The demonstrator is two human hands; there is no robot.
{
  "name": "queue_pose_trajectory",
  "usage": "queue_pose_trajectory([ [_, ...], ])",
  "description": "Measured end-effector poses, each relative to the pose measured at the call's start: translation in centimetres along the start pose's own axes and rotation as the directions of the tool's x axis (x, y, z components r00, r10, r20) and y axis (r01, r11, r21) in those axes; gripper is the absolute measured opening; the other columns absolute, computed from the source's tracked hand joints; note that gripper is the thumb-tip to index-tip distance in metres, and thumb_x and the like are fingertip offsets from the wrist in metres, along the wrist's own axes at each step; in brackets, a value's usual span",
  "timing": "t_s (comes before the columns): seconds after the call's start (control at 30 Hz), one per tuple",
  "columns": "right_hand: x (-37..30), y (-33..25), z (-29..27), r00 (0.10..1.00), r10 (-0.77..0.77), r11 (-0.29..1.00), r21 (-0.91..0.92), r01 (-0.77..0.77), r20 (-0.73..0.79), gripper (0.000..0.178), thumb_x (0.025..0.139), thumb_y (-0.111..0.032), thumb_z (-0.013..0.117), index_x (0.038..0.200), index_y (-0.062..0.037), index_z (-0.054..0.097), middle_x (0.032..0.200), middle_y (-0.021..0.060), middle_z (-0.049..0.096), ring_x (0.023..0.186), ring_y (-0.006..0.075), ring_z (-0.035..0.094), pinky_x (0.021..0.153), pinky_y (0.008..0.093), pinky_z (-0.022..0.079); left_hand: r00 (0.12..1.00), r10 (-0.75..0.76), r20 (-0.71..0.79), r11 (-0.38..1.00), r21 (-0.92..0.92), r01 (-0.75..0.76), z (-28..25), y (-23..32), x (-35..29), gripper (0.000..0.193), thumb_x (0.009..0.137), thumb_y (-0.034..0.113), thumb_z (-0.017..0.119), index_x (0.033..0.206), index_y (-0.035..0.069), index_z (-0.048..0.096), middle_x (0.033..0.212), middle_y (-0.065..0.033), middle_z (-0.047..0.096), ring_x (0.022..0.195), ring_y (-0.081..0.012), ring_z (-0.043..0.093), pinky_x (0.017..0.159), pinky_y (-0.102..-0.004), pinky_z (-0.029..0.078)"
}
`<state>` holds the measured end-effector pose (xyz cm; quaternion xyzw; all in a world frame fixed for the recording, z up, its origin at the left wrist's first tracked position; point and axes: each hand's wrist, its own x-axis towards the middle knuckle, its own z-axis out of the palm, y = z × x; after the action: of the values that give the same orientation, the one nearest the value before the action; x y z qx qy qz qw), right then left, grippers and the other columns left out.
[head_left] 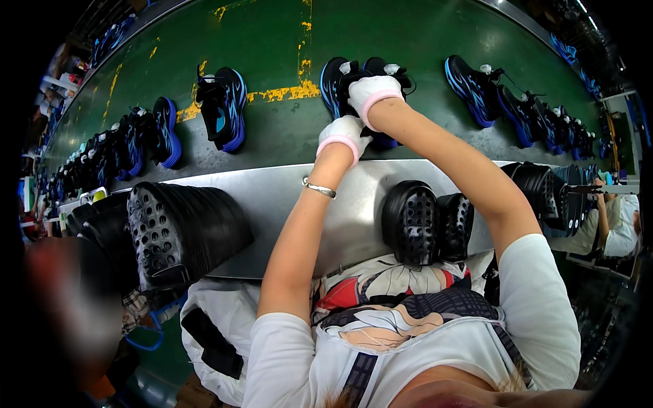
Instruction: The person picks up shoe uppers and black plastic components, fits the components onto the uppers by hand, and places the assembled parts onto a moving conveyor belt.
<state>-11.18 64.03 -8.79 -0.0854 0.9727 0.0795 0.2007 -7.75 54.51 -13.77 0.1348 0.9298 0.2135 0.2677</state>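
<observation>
Both my hands wear white gloves with pink cuffs and reach to a pair of black and blue sneakers on the green surface ahead. My right hand is closed over the upper of the right sneaker, covering most of it. Lower down, my left hand is curled at the heel end of that same shoe, its fingertips mostly hidden. Just left of my right hand lies the left sneaker, toe pointing away. White stuffing and dark laces show at the openings of the pair.
A single sneaker pair lies to the left. Rows of sneakers run along both sides. On the metal ledge nearer me stand black perforated blocks, with smaller ones at right. Another person sits far right.
</observation>
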Motion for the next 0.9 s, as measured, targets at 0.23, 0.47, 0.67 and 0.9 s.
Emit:
queue_pose_trajectory([
  [0.23, 0.7, 0.6, -0.3, 0.998, -0.045, 0.998, -0.046, 0.043, -0.049, 0.021, 0.077, -0.009, 0.064, 0.096, -0.0071, 0.071, 0.099, 0.0122, 0.071, 0.091, 0.0266, 0.069, 0.075, 0.0367, 0.056, 0.997, 0.054, -0.056, 0.998, 0.041, -0.052, 1.0, 0.0, 0.8, 0.035, 0.084, 0.033, 0.064, 0.110, 0.010, 0.066, 0.110, -0.0145, 0.066, 0.102, -0.0345, 0.061, 0.088, -0.0418, 0.050],
  [0.47, 2.1, 1.4, -0.1, 0.989, -0.059, 0.998, -0.023, 0.057, -0.133, 0.022, 0.081, -0.014, 0.063, 0.101, -0.0061, 0.069, 0.102, 0.0135, 0.070, 0.094, 0.0287, 0.068, 0.078, 0.0382, 0.054, 0.999, -0.023, 0.024, 0.997, 0.070, 0.021, -0.2, 1.0, 2.5, 0.041, 0.086, 0.036, 0.063, 0.118, 0.011, 0.063, 0.121, -0.0100, 0.062, 0.109, -0.0303, 0.060, 0.092, -0.0385, 0.050],
  [0.67, -2.2, 3.5, 0.5, 0.990, -0.096, 0.967, 0.227, 0.118, -0.106, 0.037, 0.087, -0.036, 0.048, 0.103, -0.0074, 0.067, 0.100, 0.0170, 0.068, 0.095, 0.0333, 0.065, 0.083, 0.0417, 0.051, 0.991, 0.085, -0.102, 0.996, -0.024, -0.088, 0.7, -0.9, 2.5, 0.040, 0.082, 0.031, 0.064, 0.113, 0.007, 0.065, 0.111, -0.0157, 0.065, 0.104, -0.0328, 0.061, 0.089, -0.0398, 0.049],
  [0.9, -7.9, 7.7, 3.3, 0.991, -0.129, 0.968, 0.212, 0.131, -0.022, 0.044, 0.084, -0.040, 0.055, 0.113, -0.0085, 0.060, 0.118, 0.0132, 0.058, 0.106, 0.0308, 0.059, 0.090, 0.0411, 0.048, 0.979, 0.190, -0.073, 0.981, 0.045, -0.187, -0.1, 0.9, 0.2, 0.043, 0.079, 0.040, 0.062, 0.095, 0.001, 0.066, 0.100, -0.0215, 0.064, 0.096, -0.0362, 0.060, 0.084, -0.0402, 0.048],
])
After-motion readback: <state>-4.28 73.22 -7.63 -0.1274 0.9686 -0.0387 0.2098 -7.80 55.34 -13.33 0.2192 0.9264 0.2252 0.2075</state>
